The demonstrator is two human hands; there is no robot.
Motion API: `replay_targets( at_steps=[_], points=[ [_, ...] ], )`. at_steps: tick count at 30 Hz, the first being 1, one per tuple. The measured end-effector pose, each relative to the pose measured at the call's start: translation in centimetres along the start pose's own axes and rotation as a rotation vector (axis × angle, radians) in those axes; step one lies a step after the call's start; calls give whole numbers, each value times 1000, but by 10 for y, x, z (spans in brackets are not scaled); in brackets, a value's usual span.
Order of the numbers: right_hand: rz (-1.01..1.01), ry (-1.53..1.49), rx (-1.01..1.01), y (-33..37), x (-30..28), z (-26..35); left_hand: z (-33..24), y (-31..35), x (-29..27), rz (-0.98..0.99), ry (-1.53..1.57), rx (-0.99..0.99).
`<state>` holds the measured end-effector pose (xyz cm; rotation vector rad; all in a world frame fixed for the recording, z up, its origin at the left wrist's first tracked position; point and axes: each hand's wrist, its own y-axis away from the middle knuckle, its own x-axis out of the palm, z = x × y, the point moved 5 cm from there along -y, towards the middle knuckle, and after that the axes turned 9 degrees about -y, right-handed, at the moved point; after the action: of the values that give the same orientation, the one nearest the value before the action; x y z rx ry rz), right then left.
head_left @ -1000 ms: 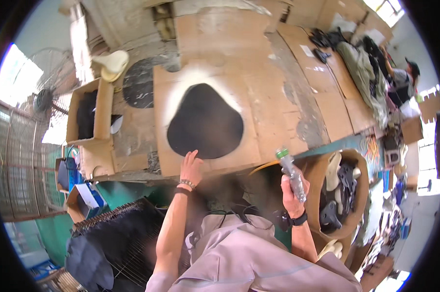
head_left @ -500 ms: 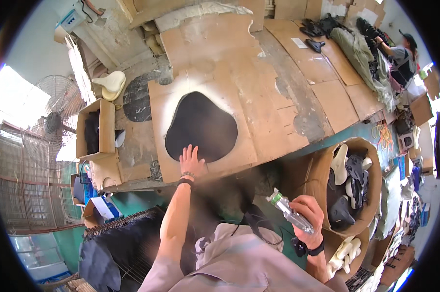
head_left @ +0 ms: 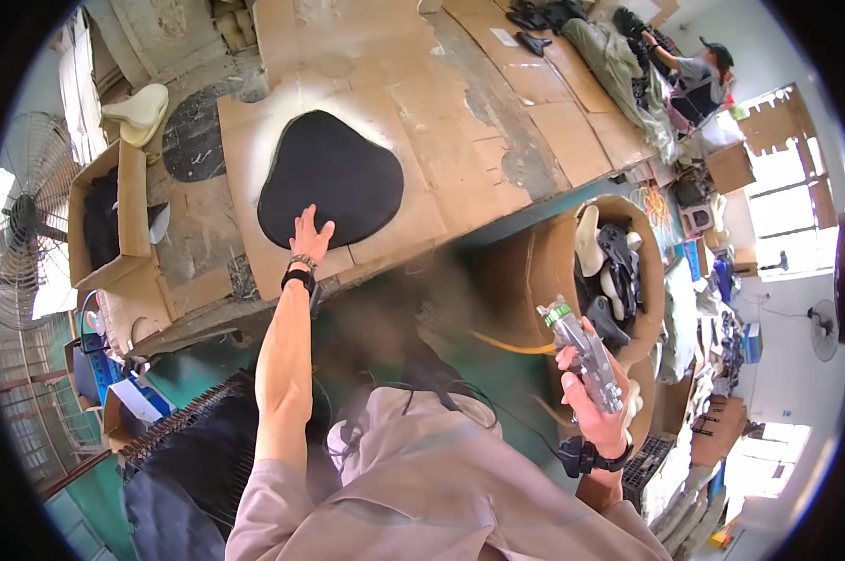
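On the cardboard-covered table lies a black, rounded-triangular sheet [head_left: 334, 178], flat, with a pale sprayed-looking halo around its far edges. My left hand [head_left: 311, 236] rests at the sheet's near edge, its fingers spread and touching the black surface, gripping nothing. Off the table, to the right, my right hand [head_left: 591, 397] is wrapped round a metal spray gun [head_left: 586, 360] with a green ring at its upper end. The gun points up and to the left. Part of its body is hidden by my fingers.
A cardboard box of dark pieces [head_left: 95, 266] and a cream bicycle saddle [head_left: 137, 114] stand at the table's left. A round cardboard bin [head_left: 525, 271] of saddles is at the right, beside a yellow hose [head_left: 511, 346]. A person [head_left: 698, 84] works far right.
My view has swung right, so the table sits further left and higher. The spray gun in my right hand is more upright. My left hand stays at the black sheet's near edge.
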<state>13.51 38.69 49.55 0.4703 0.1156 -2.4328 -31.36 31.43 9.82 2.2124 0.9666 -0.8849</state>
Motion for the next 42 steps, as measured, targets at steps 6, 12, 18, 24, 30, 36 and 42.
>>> replay_targets(
  at_steps=[6,12,18,24,30,36,42],
  points=[
    [87,20,94,12,19,18,5,85,-32,-181,834,154],
    [312,14,-93,-11,32,25,133,211,54,-102,670,-125],
    [417,206,-168,-47,9,27,249,392,185,629,1443,271],
    [340,185,-264,-88,3,26,240,477,191,393,-51,-415],
    [519,160,-319,-94,-3,13,232,434,164,186,90,-445],
    [368,98,-343,-113,0,12,201,370,113,-28,855,-1030],
    [446,179,-290,-110,-15,4,185,346,96,-6,808,-993]
  ],
)
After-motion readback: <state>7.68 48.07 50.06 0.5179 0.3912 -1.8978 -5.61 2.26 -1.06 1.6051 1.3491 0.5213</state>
